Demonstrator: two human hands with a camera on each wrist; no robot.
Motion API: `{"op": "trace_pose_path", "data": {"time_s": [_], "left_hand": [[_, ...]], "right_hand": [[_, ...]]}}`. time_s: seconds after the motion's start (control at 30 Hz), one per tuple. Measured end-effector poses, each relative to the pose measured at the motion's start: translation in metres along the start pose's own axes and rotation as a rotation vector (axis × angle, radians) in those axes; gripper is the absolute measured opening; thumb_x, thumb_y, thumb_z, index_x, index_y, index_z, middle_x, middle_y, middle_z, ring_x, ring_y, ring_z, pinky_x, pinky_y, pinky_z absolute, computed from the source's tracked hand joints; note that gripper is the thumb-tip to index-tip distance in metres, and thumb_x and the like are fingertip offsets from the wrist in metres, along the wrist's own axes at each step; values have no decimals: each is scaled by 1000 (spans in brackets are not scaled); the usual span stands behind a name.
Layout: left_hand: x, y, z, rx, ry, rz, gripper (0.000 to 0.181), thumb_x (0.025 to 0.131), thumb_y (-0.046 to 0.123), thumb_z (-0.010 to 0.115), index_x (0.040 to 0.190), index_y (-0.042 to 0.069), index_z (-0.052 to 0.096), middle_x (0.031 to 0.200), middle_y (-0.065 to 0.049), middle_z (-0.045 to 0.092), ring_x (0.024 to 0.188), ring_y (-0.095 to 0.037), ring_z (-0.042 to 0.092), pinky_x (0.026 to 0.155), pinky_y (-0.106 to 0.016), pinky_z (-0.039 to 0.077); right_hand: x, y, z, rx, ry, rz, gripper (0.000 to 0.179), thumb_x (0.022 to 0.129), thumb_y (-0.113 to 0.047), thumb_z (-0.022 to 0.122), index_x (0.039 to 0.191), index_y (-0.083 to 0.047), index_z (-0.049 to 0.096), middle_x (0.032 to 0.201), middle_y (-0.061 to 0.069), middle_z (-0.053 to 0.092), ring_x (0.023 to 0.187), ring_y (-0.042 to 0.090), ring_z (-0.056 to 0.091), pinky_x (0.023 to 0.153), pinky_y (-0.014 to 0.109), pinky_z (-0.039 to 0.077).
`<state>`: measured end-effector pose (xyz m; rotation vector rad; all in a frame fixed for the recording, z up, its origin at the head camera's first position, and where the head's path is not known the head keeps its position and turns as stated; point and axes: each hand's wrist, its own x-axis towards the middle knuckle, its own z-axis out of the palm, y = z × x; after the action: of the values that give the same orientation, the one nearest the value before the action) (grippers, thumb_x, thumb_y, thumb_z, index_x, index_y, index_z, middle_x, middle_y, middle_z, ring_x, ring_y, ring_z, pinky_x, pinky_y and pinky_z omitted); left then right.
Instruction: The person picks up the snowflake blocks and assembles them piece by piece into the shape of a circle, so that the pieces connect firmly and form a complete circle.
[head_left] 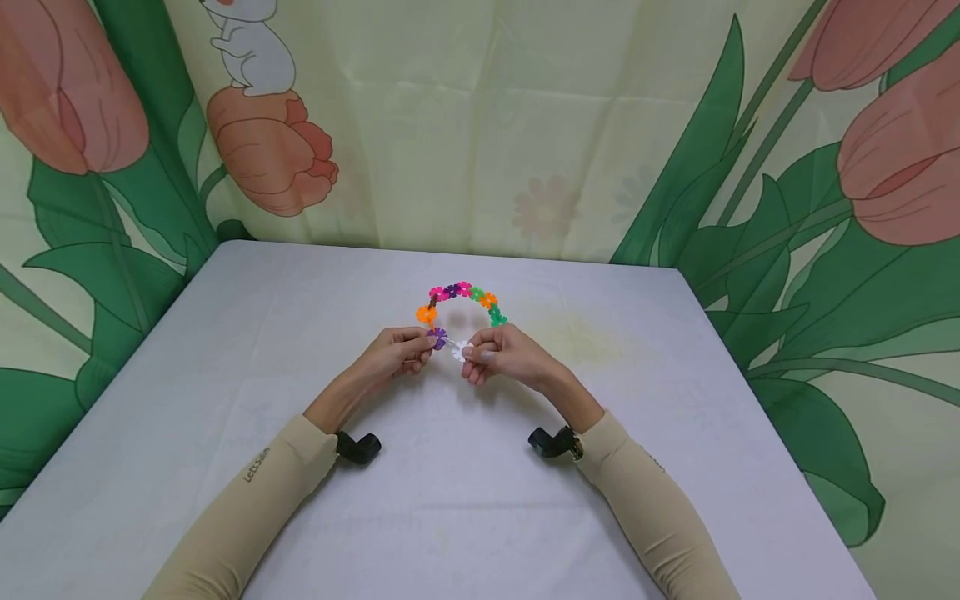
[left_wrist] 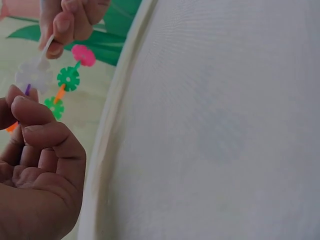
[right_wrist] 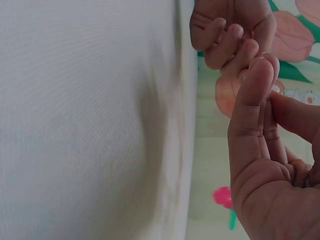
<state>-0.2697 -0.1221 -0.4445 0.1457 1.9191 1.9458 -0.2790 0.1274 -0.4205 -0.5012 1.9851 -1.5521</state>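
A ring-shaped chain of notched flower discs [head_left: 464,288] in pink, purple, green and orange is held up between the two hands. My left hand [head_left: 397,352] pinches a purple disc [head_left: 438,337] at one end of the chain between thumb and fingertips. A white disc [left_wrist: 34,76] sits against the purple one, edge-on in the head view. With thumb and index finger, my right hand [head_left: 513,357] pinches a second white disc [head_left: 459,352] right beside it. In the right wrist view the fingers hide most of that disc.
A white cloth covers the table [head_left: 450,517], whose far edge lies beyond the hands. Behind it hangs a curtain [head_left: 465,125] printed with tulips and a white animal. A black wrist camera [head_left: 360,448] sits on the left wrist, another camera [head_left: 551,442] on the right.
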Motion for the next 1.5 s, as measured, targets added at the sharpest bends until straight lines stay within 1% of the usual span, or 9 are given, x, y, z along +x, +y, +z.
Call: {"op": "trace_pose_path", "data": {"time_s": [0.23, 0.5, 0.73, 0.9, 1.07, 1.17, 1.23, 1.37, 1.5], "left_hand": [[1, 1, 1, 10, 5, -1, 31, 111, 25, 56, 115, -5, 60, 79, 6, 59, 67, -8, 51, 63, -20, 44], [4, -5, 6, 72, -110, -8, 30, 107, 25, 64, 112, -4, 66, 82, 3, 66, 70, -11, 54, 65, -22, 46], [3, -6, 10, 71, -75, 4, 38, 106, 22, 65, 121, -14, 63, 81, 2, 68, 69, -11, 54, 63, -22, 45], [3, -6, 9, 86, -53, -11, 41, 105, 24, 67, 126, -11, 64, 82, 3, 69, 71, -12, 54, 64, -21, 46], [2, -5, 8, 58, -51, -1, 41, 105, 21, 67, 126, -13, 62, 84, -1, 70, 70, -12, 54, 63, -22, 44], [1, -4, 8, 38, -52, -4, 38, 105, 20, 68, 125, -12, 63, 85, -3, 69, 70, -12, 54, 63, -22, 43], [1, -4, 8, 31, -47, -15, 35, 105, 20, 68, 123, -10, 64, 86, -3, 69, 70, -12, 54, 63, -22, 43], [1, -3, 7, 25, -30, -44, 29, 105, 22, 68, 121, -2, 69, 87, -2, 70, 72, -13, 55, 64, -21, 44], [2, -3, 7, 24, -25, -54, 26, 105, 22, 68, 120, 2, 70, 87, 0, 70, 73, -14, 55, 65, -21, 45]], "right_hand": [[1, 2, 2, 8, 42, -25, 17, 107, -13, 63, 107, 4, 65, 87, 4, 79, 72, 15, 74, 76, 32, 65], [1, 1, 8, -14, 71, -64, 19, 107, -15, 64, 105, 4, 65, 86, 6, 79, 71, 17, 74, 75, 32, 65], [2, 1, 11, -68, 72, -62, 26, 107, -16, 64, 109, 10, 64, 83, 5, 78, 70, 17, 74, 77, 37, 66], [-1, -5, 7, -149, 99, -60, 37, 107, -23, 65, 113, 13, 66, 80, 5, 76, 68, 16, 73, 73, 36, 65], [-3, -8, -6, -141, 351, -57, 43, 107, -32, 64, 102, 10, 68, 69, 3, 66, 57, 15, 60, 55, 28, 54], [-3, -5, -17, -97, 551, 17, 40, 108, -34, 62, 105, 6, 67, 66, 0, 59, 54, 13, 51, 51, 23, 46], [-3, -3, -24, -61, 613, 104, 38, 108, -34, 62, 113, 4, 66, 68, 0, 57, 56, 12, 49, 52, 21, 45], [-3, 2, -37, 11, 538, 279, 41, 107, -33, 64, 132, 0, 62, 88, 4, 63, 65, 13, 54, 58, 20, 49], [-1, 9, -42, 73, 406, 309, 42, 107, -33, 64, 138, -5, 62, 116, 13, 71, 75, 13, 62, 65, 20, 55]]}}
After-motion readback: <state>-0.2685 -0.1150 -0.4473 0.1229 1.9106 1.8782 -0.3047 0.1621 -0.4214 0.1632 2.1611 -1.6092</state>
